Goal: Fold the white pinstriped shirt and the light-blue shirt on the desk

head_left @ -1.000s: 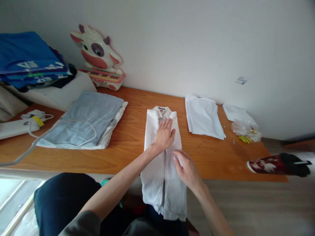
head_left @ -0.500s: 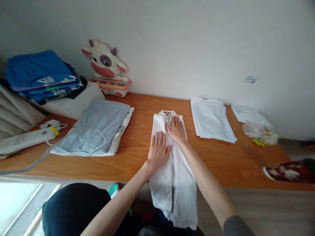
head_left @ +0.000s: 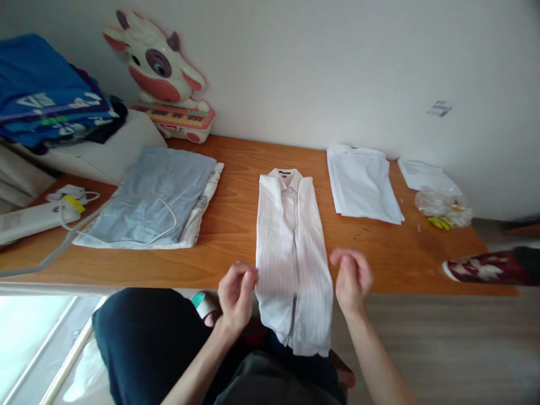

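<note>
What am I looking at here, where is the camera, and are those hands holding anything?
There is no machine: a person works with two bare hands, filmed by a camera on their head looking forward and down. The left hand and right hand hover at either side of a white pinstriped shirt, folded narrow on an orange wooden table, its lower end hanging over the near edge. Neither hand clearly holds anything. Also on the table: a folded light blue cloth, a folded white garment, a cow-shaped toy keyboard and a crumpled clear plastic bag.
</note>
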A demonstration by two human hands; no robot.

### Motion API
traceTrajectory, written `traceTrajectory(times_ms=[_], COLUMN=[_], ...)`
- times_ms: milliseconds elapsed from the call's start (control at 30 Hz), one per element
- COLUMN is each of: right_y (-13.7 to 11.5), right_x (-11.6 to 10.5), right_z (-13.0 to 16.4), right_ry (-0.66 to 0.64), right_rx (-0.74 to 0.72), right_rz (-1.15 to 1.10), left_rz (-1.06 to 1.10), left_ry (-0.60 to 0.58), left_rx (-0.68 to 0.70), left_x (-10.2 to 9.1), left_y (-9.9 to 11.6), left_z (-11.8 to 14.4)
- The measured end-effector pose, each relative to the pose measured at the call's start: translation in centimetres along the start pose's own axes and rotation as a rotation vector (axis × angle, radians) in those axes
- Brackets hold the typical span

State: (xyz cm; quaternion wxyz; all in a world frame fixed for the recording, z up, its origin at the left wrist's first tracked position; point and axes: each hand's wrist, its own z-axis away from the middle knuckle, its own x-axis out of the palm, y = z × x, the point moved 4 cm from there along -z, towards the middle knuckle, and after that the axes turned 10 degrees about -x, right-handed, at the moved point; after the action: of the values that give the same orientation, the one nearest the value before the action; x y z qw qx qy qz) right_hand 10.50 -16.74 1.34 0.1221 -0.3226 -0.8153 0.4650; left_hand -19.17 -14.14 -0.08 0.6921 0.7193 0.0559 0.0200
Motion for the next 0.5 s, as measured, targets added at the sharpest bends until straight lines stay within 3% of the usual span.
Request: traceTrajectory(times_ms=[100, 133, 200, 267, 367, 433, 500], right_y=[0.5, 1.2, 2.6, 3.3, 2.6, 1.6, 1.0], right_x=[-7.6, -9.1, -10.2, -9.9, -9.5, -9.7, -10.0], right_z=[10.3, 13.0, 16.7, 18.3, 17.9, 17.1, 16.6], right_ry=[0.129, 0.119, -0.037, -0.267, -0.502, -0.571, -0.617], right_rx=[0.239, 0.336, 0.513, 0.653, 0.768, 0.784, 0.792], right_rz=[0.101, 0.152, 0.16, 0.098, 0.032, 0.024, 0.026], left_rz=[0.088, 0.055, -0.043, -0.159, -0.27, -0.262, -0.218], left_ry=[0.178, 0.177, 0.07, -0.143, -0.424, -0.491, -0.451], left_rx=[-0.232, -0.331, -0.489, -0.538, -0.444, -0.404, -0.438], left_x=[-2.9, -3.1, -2.6, -1.7, -1.1, -1.4, -1.9], left_y=[-5.3, -7.2, -10.2, -11.4, -10.4, -9.0, -8.2], left_z=[7.4, 9.1, 10.8, 10.9, 10.4, 10.9, 12.1])
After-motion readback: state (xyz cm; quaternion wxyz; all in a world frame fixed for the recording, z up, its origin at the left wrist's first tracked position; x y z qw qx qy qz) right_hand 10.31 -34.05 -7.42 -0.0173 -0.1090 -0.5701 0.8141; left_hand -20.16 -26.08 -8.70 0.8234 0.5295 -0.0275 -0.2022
